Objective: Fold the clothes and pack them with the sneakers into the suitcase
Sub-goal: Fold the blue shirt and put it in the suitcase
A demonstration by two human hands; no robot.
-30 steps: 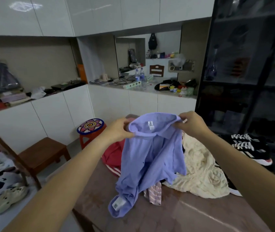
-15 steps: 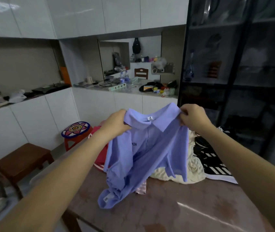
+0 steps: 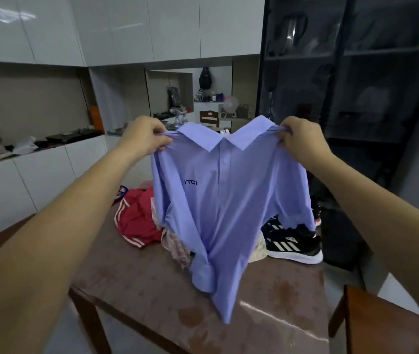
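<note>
I hold a light blue polo shirt (image 3: 231, 200) up in the air by its shoulders. My left hand (image 3: 143, 135) grips the left shoulder and my right hand (image 3: 301, 139) grips the right one. The collar faces me and the hem hangs down onto the brown table (image 3: 267, 302). Behind the shirt lie red shorts with white stripes (image 3: 138, 221), a pinkish garment (image 3: 177, 247) and a cream garment (image 3: 258, 252), partly hidden. A black sneaker with white stripes (image 3: 294, 245) stands at the right. No suitcase is in view.
White cabinets and a cluttered counter (image 3: 50, 141) run along the left and back walls. A dark glass cabinet (image 3: 356, 98) stands at the right. A wooden chair (image 3: 382, 320) sits by the table's near right corner.
The shirt has been raised and spread wide, its front now facing me with the collar flat. My hands have moved apart to the shoulders. The view has swung right.
</note>
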